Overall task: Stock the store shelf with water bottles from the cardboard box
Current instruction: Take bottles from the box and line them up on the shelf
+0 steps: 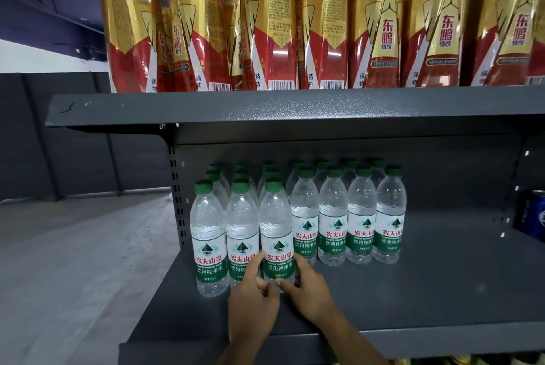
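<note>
Several clear water bottles with green caps and green-white labels stand in rows on the dark grey lower shelf (427,291). The third bottle of the front row (275,229) stands upright, and both hands are at its base. My left hand (253,302) has its thumb against the bottle's left side and its fingers curled at the foot. My right hand (309,291) wraps the bottle's lower right side, thumb in front. Two more front bottles (208,234) stand to its left. The cardboard box is out of view.
The upper shelf (295,110) overhangs just above and carries several tall gold-and-red drink bottles (271,28). A blue can (535,217) sits at the lower shelf's right edge. The perforated upright (176,196) bounds the shelf on the left; grey floor lies beyond.
</note>
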